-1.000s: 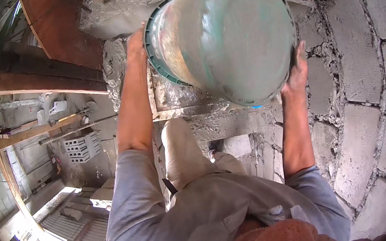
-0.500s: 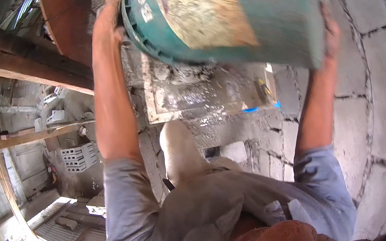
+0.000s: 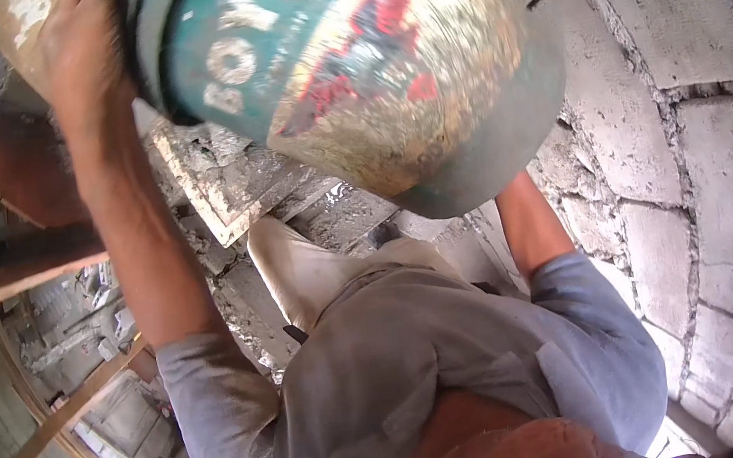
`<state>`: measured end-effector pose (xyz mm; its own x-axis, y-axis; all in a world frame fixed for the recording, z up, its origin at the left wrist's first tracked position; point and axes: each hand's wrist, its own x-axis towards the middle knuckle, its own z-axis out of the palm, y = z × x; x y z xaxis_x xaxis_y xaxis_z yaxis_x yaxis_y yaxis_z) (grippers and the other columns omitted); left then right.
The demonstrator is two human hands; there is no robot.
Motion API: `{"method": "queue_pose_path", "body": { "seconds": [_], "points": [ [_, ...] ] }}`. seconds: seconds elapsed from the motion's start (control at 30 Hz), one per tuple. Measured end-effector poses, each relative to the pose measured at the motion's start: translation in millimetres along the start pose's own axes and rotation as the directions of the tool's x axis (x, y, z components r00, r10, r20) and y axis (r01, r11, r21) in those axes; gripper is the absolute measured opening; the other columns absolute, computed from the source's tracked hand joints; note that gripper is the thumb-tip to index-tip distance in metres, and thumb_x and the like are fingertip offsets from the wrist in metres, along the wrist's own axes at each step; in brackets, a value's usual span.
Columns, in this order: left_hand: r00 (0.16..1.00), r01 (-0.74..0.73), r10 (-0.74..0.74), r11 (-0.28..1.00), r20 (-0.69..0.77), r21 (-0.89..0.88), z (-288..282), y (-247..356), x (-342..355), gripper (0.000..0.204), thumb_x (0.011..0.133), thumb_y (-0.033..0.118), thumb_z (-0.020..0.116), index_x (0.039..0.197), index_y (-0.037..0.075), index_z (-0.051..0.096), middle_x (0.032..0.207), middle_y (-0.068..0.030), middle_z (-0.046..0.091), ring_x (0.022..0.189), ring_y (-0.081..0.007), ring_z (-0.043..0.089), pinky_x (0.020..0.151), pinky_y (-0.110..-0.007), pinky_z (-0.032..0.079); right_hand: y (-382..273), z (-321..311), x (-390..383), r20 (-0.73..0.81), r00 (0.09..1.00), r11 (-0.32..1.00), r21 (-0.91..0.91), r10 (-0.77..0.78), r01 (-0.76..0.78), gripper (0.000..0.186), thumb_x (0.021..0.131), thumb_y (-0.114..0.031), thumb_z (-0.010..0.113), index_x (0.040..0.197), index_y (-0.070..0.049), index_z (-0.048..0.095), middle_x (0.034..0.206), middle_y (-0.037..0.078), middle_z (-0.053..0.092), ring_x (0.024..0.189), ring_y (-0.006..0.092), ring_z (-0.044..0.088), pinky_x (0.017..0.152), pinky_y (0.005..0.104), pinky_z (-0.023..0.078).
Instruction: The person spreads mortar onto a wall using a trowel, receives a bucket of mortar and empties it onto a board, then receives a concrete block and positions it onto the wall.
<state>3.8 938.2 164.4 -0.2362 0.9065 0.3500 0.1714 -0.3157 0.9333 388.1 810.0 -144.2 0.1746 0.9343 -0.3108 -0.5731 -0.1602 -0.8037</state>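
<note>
Holding a big teal bucket point(image 3: 360, 67) up in the top middle of the frame, I had it tipped so its flat bottom swung toward the lower right and its rim toward the upper left. Its side was caked with pale dried mortar over red and white print. My left hand point(image 3: 76, 59) sat at the upper left, fingers curled and closed against the bucket's rim, so the bucket lay just to the right of that hand and touched it. My right forearm point(image 3: 529, 227) rose from the middle right and went under the bucket's low edge; my right hand was hidden behind the bucket, so I could not tell how far it was open or what it gripped.

Below the bucket, in the centre, my grey shirt point(image 3: 389, 369) filled the lower frame, with one pale trouser leg point(image 3: 292, 274) above it. A wall of grey concrete blocks point(image 3: 694, 177) with rough mortar joints curved down the right side. At the left, wooden beams point(image 3: 18, 270) crossed the frame, well apart from the bucket.
</note>
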Motion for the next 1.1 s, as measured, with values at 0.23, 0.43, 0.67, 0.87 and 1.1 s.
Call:
{"method": "queue_pose_path", "body": {
  "seconds": [0.23,0.43,0.67,0.87,1.1],
  "points": [
    [0.958,-0.284,0.257,0.829,0.123,0.481,20.5,83.6,-62.4,0.027,0.088,0.024,0.059,0.084,-0.002,0.067,0.074,-0.0101,0.065,0.066,-0.0172,0.057,0.064,-0.032,0.046,-78.9,-10.7,-23.8,0.273,0.962,0.554,-0.805,0.032,0.210,0.045,0.091,-0.029,0.058,0.130,-0.004,0.057,0.106,0.010,0.071,0.094,0.0180,0.066,0.083,0.0295,0.050],
    [0.955,-0.276,0.297,0.849,0.026,0.451,-20.0,81.3,-92.1,0.026,0.087,0.020,0.063,0.074,-0.003,0.061,0.066,-0.0074,0.060,0.060,-0.0151,0.054,0.058,-0.030,0.044,-183.0,19.1,-32.0,0.239,0.947,0.626,-0.710,-0.215,0.322,0.054,0.098,-0.039,0.051,0.136,0.000,0.048,0.118,0.015,0.065,0.099,0.0196,0.065,0.081,0.0288,0.050],
    [0.909,-0.146,0.346,0.788,-0.234,0.599,-104.5,66.9,-145.6,0.028,0.087,0.026,0.070,0.097,0.000,0.072,0.083,-0.0026,0.068,0.080,-0.0083,0.058,0.075,-0.023,0.046,-127.3,29.4,-10.7,0.333,0.943,0.545,-0.793,0.015,0.271,0.046,0.097,-0.028,0.055,0.131,0.003,0.052,0.111,0.012,0.067,0.090,0.0150,0.065,0.073,0.0234,0.048],
    [0.871,0.039,0.257,0.814,-0.419,0.580,-131.3,53.8,-196.2,0.022,0.087,0.023,0.071,0.091,0.002,0.072,0.079,-0.0024,0.069,0.077,-0.0076,0.059,0.074,-0.024,0.048,-146.2,49.2,-4.6,0.403,0.915,0.470,-0.802,-0.031,0.369,0.040,0.097,-0.029,0.055,0.129,-0.006,0.057,0.107,0.008,0.070,0.091,0.0133,0.065,0.073,0.0237,0.049],
    [0.856,0.060,0.310,0.735,-0.414,0.675,-152.7,29.5,-227.2,0.017,0.082,0.023,0.072,0.084,0.007,0.071,0.070,-0.0087,0.067,0.063,-0.0171,0.064,0.061,-0.031,0.050,-175.6,45.6,52.9,0.352,0.894,0.305,-0.850,-0.276,0.429,0.044,0.095,-0.034,0.056,0.125,-0.002,0.060,0.116,0.009,0.066,0.097,0.0179,0.065,0.078,0.0284,0.048]
  ]
}}
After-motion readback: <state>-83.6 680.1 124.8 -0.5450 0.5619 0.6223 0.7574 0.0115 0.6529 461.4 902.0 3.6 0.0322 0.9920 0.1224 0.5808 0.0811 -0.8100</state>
